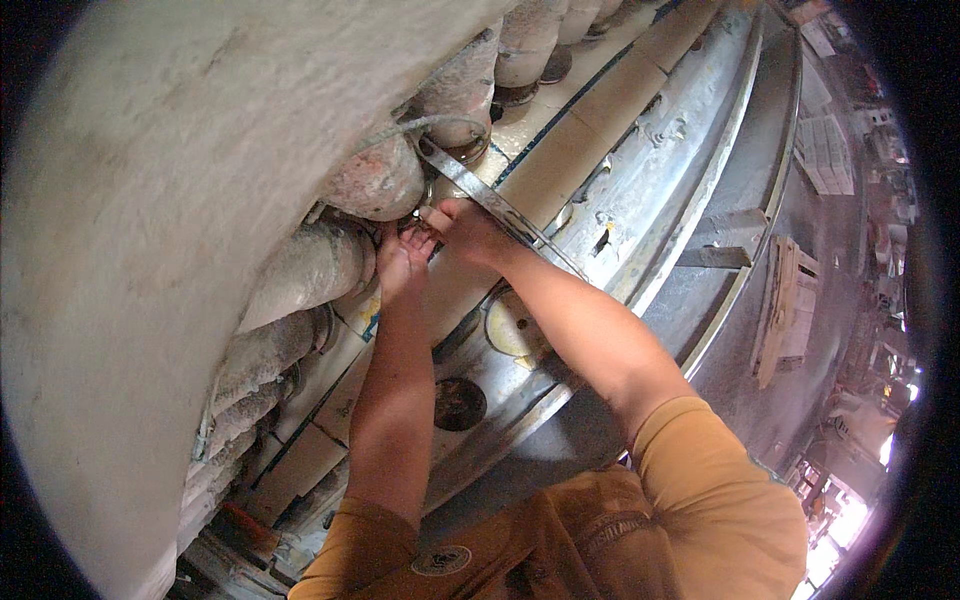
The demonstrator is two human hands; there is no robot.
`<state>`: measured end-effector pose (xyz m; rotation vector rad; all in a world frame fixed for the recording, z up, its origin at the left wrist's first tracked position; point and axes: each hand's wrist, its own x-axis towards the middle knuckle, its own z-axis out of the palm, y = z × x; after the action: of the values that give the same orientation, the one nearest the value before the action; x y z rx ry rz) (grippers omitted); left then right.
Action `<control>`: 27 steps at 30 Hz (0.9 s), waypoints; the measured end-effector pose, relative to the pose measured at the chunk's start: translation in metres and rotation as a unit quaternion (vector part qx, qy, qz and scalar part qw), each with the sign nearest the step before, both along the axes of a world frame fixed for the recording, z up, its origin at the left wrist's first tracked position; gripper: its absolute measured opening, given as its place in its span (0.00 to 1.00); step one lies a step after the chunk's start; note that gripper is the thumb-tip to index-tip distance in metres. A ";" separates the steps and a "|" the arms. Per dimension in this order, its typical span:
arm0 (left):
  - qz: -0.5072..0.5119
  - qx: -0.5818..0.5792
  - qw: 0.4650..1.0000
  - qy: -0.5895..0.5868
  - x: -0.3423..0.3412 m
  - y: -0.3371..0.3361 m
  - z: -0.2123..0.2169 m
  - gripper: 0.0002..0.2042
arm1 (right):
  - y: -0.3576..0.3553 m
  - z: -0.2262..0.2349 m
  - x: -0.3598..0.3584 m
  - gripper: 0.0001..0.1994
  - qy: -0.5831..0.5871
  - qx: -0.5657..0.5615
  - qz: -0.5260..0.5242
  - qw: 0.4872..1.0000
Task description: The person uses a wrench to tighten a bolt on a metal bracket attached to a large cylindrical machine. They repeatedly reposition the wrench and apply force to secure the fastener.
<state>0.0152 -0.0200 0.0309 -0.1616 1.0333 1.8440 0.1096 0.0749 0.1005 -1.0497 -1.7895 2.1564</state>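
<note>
Side by side at the underside of a rounded grey, crusted body (378, 180), my two hands almost touch. The fingers of my left hand (405, 258) are curled in, close to a small shiny part that I cannot make out. From the right, my right hand (468, 228) pinches at the same spot, its thumb pointing toward the left fingers. What lies between the fingertips is too small to name. Just above my right wrist, a flat metal bar (480, 192) with a slot runs slantwise from the rounded body down over the ledge.
A row of similar rounded bodies (300, 275) lines a large pale, rough wall (190, 180) at left. Beneath my arms run a tiled ledge (600, 110) and a worn metal channel (660, 150). A round hole (460, 404) opens below. Wooden pallets (785, 310) lie on the floor at right.
</note>
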 end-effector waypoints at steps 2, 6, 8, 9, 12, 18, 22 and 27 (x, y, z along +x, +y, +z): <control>-0.001 0.017 1.000 0.006 0.000 0.000 -0.002 0.19 | 0.002 -0.010 -0.003 0.16 0.044 -0.043 0.009 0.998; -0.006 0.006 1.000 -0.015 0.000 0.005 0.002 0.18 | 0.010 -0.034 -0.012 0.16 0.058 -0.007 0.023 0.998; 0.002 0.038 0.999 -0.006 0.006 0.007 0.007 0.18 | 0.009 -0.048 -0.010 0.15 0.056 -0.002 0.013 0.998; 0.008 0.032 0.999 -0.012 0.002 0.005 0.003 0.18 | 0.008 -0.039 -0.014 0.15 0.057 -0.014 0.011 0.998; 0.017 0.013 1.000 -0.016 -0.002 0.000 -0.005 0.16 | 0.005 -0.017 -0.015 0.15 -0.042 0.093 0.038 0.994; -0.102 0.097 0.986 0.092 -0.002 -0.021 -0.005 0.14 | -0.070 0.003 -0.043 0.17 -0.116 0.196 -0.213 0.950; -0.076 0.033 0.996 -0.045 0.008 -0.008 0.004 0.17 | -0.065 -0.044 -0.046 0.18 -0.096 0.127 -0.287 0.945; -0.165 0.255 0.921 -0.243 -0.038 -0.015 -0.050 0.18 | -0.058 -0.027 -0.017 0.18 0.016 0.109 -0.240 0.965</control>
<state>-0.0223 -0.0349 -0.0190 -0.1140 0.2002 1.5859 0.0921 0.0166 0.0734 -1.2282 -1.5153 1.6414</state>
